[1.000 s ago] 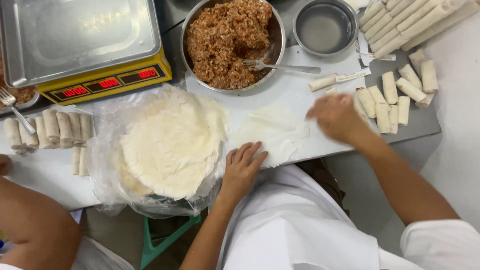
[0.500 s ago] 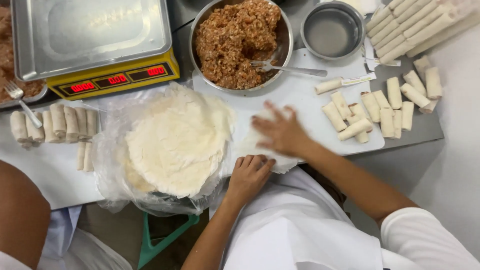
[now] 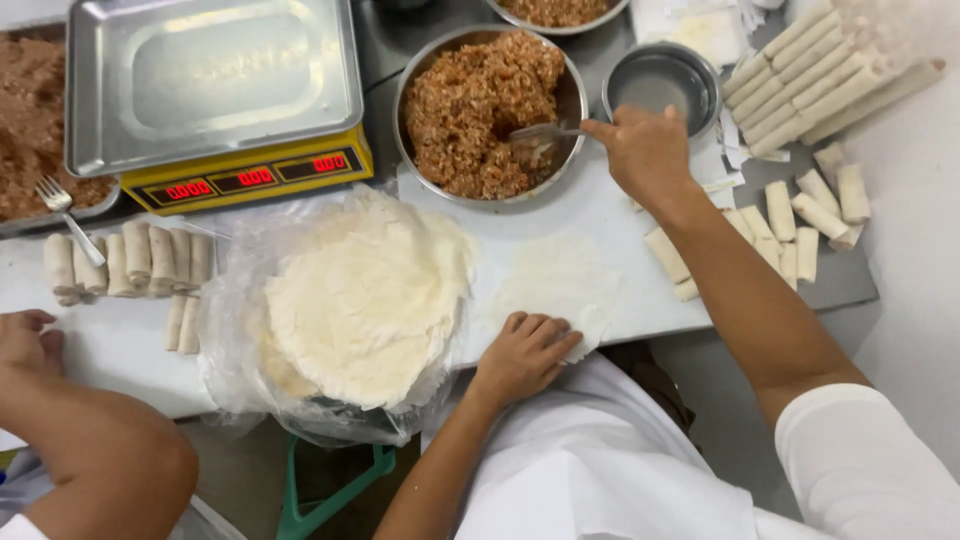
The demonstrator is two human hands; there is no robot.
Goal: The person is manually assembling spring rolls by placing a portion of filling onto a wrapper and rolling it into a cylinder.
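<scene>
Head view, looking down on a white desk [image 3: 600, 215]. The right hand [image 3: 645, 150] reaches to the rim of a round metal bowl [image 3: 575, 95] heaped with brown minced filling [image 3: 480, 105]; its fingers are pinched around the handle of a fork [image 3: 535, 132], whose tines lie in the filling at the bowl's right side. The left hand [image 3: 522, 355] rests at the near edge of the desk, fingers close together and laid flat on the lower corner of 1 thin, pale wrapper sheet [image 3: 555, 280] spread on the desk just right of a thick stack of round wrappers [image 3: 365, 300]. That stack sits on crumpled clear plastic [image 3: 235, 330].

Beyond the right hand stands a small empty-looking metal bowl [image 3: 660, 85], though it may hold clear liquid; the view does not settle it. Finished rolls [image 3: 805, 225] lie scattered on the desk's right end, and longer rolls [image 3: 820, 80] are piled at the top right. At the top left, a yellow scale [image 3: 250, 175] carries a steel tray [image 3: 200, 70]. Left of the stack, a row of rolls [image 3: 130, 260] lies beside another fork [image 3: 65, 215]. Another person's hand [image 3: 25, 340] rests at the left edge.
</scene>
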